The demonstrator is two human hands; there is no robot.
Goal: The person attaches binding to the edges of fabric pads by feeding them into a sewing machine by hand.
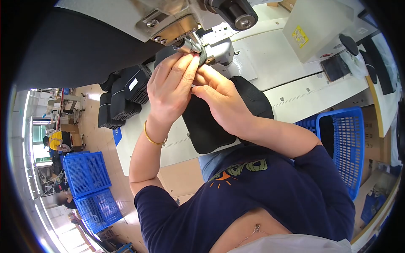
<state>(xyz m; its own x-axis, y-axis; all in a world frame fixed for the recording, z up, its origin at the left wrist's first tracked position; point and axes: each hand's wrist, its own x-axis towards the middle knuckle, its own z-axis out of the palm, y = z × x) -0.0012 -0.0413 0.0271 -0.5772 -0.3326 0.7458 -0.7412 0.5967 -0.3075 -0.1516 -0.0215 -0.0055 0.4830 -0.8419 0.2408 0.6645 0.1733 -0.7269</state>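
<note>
Both my hands meet just below the metal head of a sewing machine (179, 31). My left hand (171, 86), with a gold bangle on its wrist, has its fingers together on the edge of a black fabric piece (206, 124). Beside it my right hand (221, 99) is closed, thumb toward the index finger, at the same edge. The fabric hangs below my hands over the white table, and its upper end is hidden by my fingers and the machine. Stacks of black pieces (130, 86) lie left of my left hand, one with a white label.
A blue basket (358, 156) stands at the right by the table edge. Two blue crates (86, 173) are on the floor at the left. A dark phone-like device (335, 67) and a pale box (316, 29) sit at the upper right. A person in yellow (55, 141) is far left.
</note>
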